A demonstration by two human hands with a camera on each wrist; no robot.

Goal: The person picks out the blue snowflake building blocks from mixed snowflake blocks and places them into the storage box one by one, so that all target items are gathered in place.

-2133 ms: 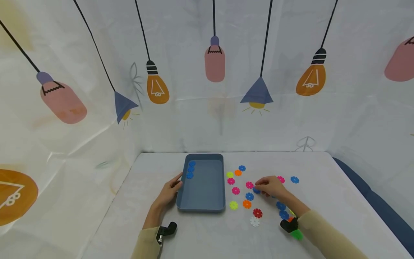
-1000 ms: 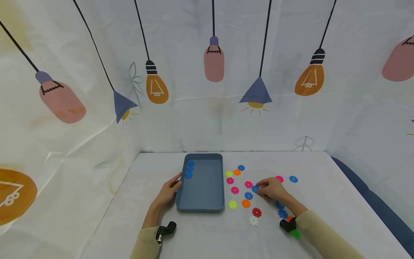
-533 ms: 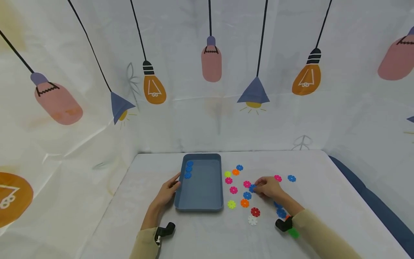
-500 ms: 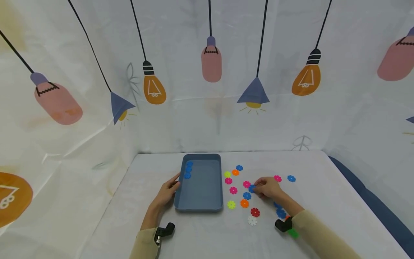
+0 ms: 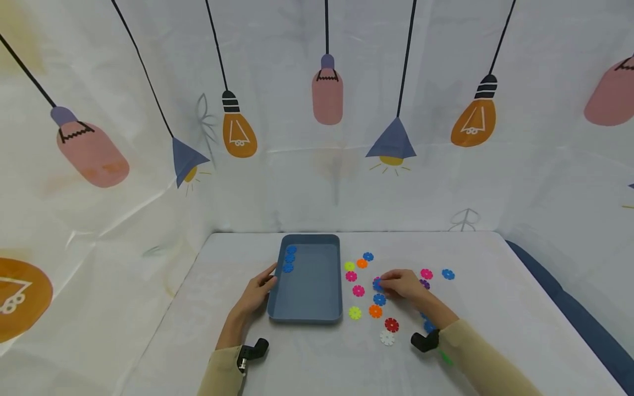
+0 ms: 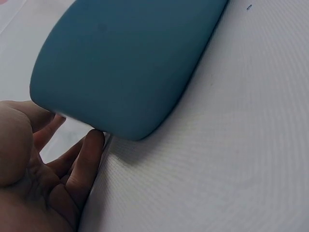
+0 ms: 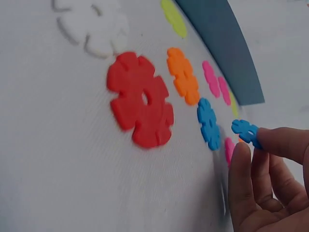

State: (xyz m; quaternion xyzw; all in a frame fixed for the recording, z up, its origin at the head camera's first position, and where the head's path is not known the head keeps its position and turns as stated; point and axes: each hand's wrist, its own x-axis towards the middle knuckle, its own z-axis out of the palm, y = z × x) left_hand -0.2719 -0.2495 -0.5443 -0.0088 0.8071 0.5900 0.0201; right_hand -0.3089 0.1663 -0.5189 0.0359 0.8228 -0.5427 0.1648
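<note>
A blue-grey tray [image 5: 312,291] lies on the table, with three blue notched plastic discs [image 5: 288,268] along its left inner side. My left hand [image 5: 255,294] holds the tray at its left edge; in the left wrist view, fingers [image 6: 89,154] touch the tray's outer wall [image 6: 125,72]. My right hand [image 5: 403,284] pinches a blue notched disc [image 7: 245,131] between thumb and forefinger, raised above the table right of the tray. Below it lie another blue disc [image 5: 379,299] and an orange disc [image 5: 375,311]. Part of a pink disc is hidden behind the held one.
Loose notched discs lie between tray and right arm: a red disc [image 5: 392,324], a white disc [image 5: 387,337], a yellow disc [image 5: 354,313] and several pink ones. A purple disc [image 5: 425,284] and a blue disc [image 5: 448,274] lie right of the hand. Patterned white sheeting [image 5: 297,192] hangs behind.
My right hand has taken the blue disc from the table and moved slightly left with it, uncovering a purple disc. The left hand and tray stay in place.
</note>
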